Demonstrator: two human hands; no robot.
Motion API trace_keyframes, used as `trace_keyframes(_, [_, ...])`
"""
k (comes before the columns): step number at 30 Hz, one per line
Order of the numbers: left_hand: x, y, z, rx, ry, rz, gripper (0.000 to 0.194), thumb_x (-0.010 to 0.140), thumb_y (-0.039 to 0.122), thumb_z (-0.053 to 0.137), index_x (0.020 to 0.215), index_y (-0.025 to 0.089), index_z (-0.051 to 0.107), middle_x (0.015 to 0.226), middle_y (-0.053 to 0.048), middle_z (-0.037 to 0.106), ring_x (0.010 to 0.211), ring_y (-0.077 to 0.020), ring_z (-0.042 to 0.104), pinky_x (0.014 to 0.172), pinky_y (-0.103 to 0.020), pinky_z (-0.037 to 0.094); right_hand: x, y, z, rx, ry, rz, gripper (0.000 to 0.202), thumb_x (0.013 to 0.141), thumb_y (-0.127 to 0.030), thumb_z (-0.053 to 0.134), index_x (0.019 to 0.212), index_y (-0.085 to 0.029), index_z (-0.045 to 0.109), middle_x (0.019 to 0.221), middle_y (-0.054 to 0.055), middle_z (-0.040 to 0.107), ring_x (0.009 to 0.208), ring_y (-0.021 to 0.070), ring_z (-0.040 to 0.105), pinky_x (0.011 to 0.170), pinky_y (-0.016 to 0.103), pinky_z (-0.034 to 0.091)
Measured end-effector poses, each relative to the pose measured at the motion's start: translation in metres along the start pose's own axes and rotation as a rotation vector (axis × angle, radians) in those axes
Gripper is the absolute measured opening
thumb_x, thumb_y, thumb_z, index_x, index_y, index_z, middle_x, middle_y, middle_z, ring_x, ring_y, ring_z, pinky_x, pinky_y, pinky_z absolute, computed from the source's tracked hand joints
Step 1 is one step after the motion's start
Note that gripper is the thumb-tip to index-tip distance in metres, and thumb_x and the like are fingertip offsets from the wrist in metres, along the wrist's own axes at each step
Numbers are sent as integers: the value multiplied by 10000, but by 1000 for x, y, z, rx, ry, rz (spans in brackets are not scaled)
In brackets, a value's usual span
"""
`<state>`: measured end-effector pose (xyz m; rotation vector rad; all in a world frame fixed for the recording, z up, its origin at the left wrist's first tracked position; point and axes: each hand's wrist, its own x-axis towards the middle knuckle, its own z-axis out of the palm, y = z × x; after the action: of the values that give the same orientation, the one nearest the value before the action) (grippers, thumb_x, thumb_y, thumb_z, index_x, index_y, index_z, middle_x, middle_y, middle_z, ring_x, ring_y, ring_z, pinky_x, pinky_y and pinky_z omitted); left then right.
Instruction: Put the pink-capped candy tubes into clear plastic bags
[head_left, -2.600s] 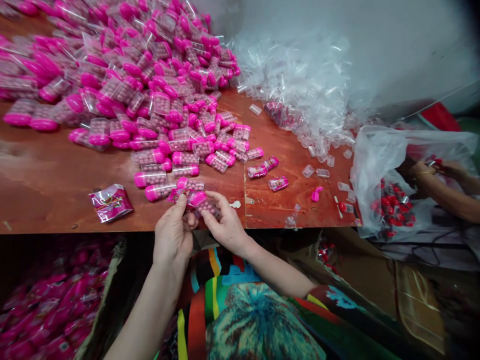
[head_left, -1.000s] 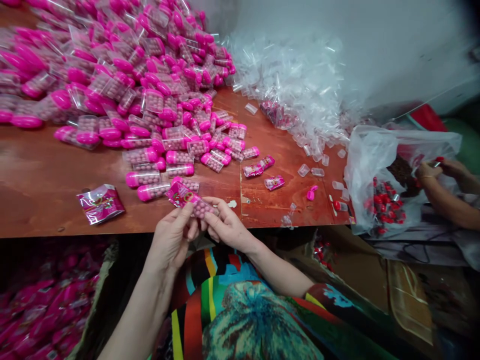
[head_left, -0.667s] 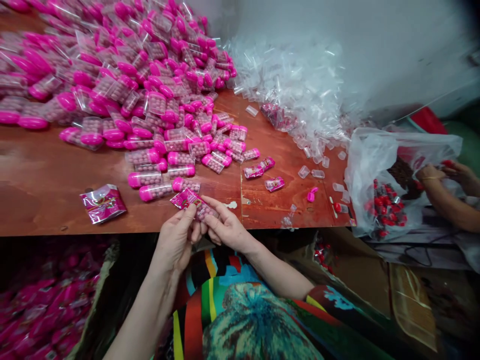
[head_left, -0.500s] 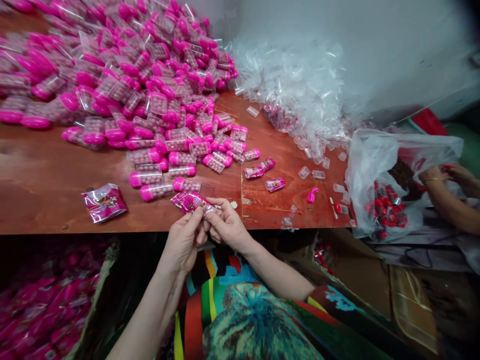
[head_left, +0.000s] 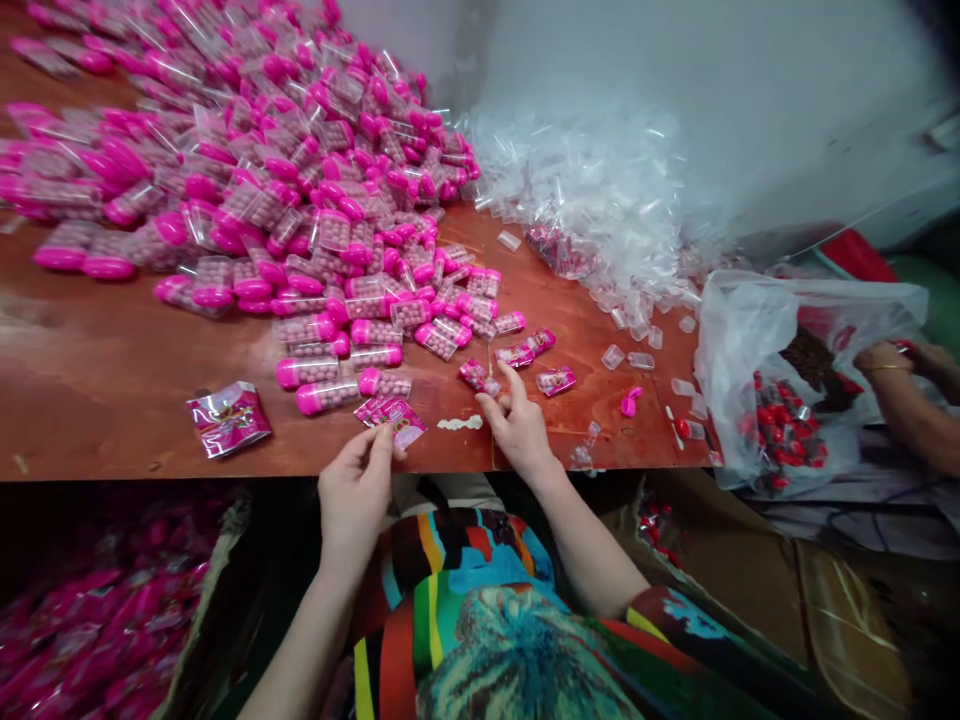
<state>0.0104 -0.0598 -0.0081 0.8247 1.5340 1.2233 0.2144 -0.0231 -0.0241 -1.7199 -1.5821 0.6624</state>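
Observation:
My left hand [head_left: 356,490] pinches a flat pink printed packet [head_left: 391,418] between thumb and fingers at the table's front edge. My right hand [head_left: 519,428] is just to the right, thumb and forefinger apart with nothing between them. By its fingertips lies a small pink sachet [head_left: 478,377] of round beads. More small sachets [head_left: 556,381] lie a little beyond. Left of my hands another pink packet [head_left: 229,419] rests flat. Several clear tubes with pink caps [head_left: 328,395], filled with pale pink beads, lie just behind the held packet.
A large heap of filled pink-capped tubes [head_left: 262,180] covers the back left. Clear empty plastic pieces [head_left: 600,190] are piled against the wall. A plastic bag [head_left: 739,300] with red-capped items stands right, beside another person's hands [head_left: 892,370]. Pink packets [head_left: 97,620] fill a box below left.
My hands have come apart. The right one has moved right, and a small bead sachet now lies by its fingertips. My left hand still holds the packet. The view has shifted slightly.

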Motion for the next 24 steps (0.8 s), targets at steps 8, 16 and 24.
trace_keyframes(8, [13,-11,1,604,82,281,156,797,276,724,936,248,790,767,-71,635,519,-168,416,519,-281,139,-4,-42,68,-525,-237,-328,376,1032,-403,441,1241,-199,677,1016,132,634,952,255,573,812,366,437])
trace_keyframes(16, [21,-24,-1,895,74,429,264,928,300,529,1007,184,752,917,-129,730,721,-238,619,596,-313,325,-4,-32,75,-463,-190,-389,291,1033,-340,474,946,-169,693,957,85,656,935,218,558,816,357,377])
trace_keyframes(24, [31,-17,-11,203,33,78,309,740,440,744,903,177,735,696,-19,667,566,-156,540,540,-262,392,-5,-32,74,175,-130,-291,115,982,-267,547,958,-193,633,971,44,690,947,176,623,894,320,466])
